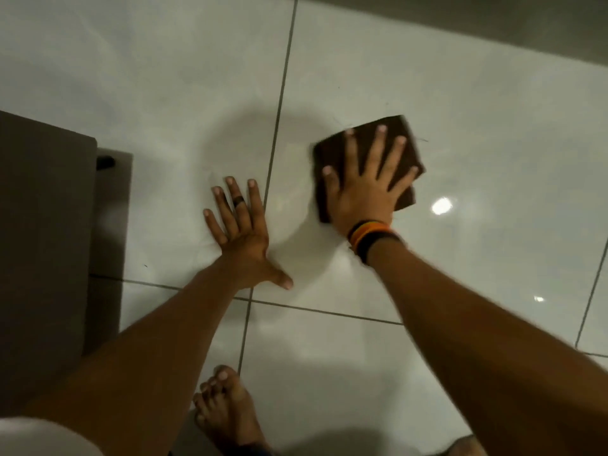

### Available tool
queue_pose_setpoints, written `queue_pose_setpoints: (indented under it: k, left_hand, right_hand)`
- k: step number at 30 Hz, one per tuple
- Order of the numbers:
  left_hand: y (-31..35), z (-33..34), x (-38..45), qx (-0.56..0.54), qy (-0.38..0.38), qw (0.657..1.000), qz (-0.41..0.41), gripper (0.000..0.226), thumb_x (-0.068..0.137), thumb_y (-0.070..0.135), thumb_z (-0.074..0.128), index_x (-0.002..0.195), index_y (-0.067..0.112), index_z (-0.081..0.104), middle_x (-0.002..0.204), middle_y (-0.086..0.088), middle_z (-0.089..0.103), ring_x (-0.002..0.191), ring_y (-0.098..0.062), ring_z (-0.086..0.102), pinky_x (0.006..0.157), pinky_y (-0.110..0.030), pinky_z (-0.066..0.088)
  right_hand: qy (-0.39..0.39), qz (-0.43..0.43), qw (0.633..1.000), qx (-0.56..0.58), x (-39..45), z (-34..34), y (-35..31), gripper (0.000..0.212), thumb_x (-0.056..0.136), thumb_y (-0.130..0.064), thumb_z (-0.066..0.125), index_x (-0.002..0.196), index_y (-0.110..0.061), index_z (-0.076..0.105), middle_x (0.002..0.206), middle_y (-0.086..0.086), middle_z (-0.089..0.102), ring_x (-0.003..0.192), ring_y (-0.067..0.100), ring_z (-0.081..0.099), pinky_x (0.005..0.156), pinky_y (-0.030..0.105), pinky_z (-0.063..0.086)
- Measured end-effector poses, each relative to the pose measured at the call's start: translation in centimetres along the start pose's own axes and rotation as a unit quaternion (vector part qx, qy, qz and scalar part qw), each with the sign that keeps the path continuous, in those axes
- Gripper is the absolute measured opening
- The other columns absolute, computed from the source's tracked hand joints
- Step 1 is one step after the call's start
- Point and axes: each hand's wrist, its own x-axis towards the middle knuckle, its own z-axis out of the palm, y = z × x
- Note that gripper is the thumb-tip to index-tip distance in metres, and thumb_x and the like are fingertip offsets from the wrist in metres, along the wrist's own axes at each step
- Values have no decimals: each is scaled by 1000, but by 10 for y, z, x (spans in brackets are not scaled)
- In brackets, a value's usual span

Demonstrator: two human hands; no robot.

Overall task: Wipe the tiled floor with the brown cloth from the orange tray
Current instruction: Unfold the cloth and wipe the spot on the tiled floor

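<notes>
A folded brown cloth (pixel 399 131) lies flat on the glossy white tiled floor (pixel 164 77), right of centre. My right hand (pixel 363 182) presses down on it with fingers spread, covering most of it; striped bands circle that wrist. My left hand (pixel 241 232) rests palm-down on the bare tile to the left of the cloth, fingers apart, a dark ring on one finger, holding nothing. The cloth's edges look blurred. No orange tray is in view.
A dark brown piece of furniture (pixel 42 225) fills the left edge. A grey wall base (pixel 493 24) runs along the top right. My bare foot (pixel 227 409) stands at the bottom centre. Dark grout lines cross the floor, and a lamp reflection (pixel 441 205) shines right of the cloth.
</notes>
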Motion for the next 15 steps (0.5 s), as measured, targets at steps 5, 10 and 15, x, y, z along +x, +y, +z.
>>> queue_pose_setpoints:
  k: [5, 10, 15]
  left_hand:
    - [4, -5, -4, -9, -18, 1000, -4, 191, 25, 70, 91, 146, 20, -48, 147, -20, -59, 139, -44, -52, 109, -64, -32]
    - [2, -3, -2, -4, -24, 1000, -9, 195, 19, 77, 87, 144, 19, -50, 137, -15, -68, 134, -41, -57, 101, -57, -42]
    - [-4, 7, 10, 11, 2, 1000, -28, 198, 12, 74, 87, 149, 20, -45, 146, -15, -61, 139, -38, -52, 103, -54, -43]
  right_hand:
    - [-53, -201, 978, -12, -90, 8, 43, 65, 99, -62, 34, 158, -34, 29, 166, 9, 9, 151, 38, 0, 109, 71, 11]
    - [-70, 27, 997, 5, -43, -10, 117, 70, 98, -63, 26, 160, -31, 23, 166, 15, 6, 149, 43, 3, 109, 72, 14]
    - [-3, 130, 991, 38, 77, -19, 16, 71, 97, -65, 25, 160, -32, 21, 165, 16, 7, 148, 46, 3, 105, 75, 11]
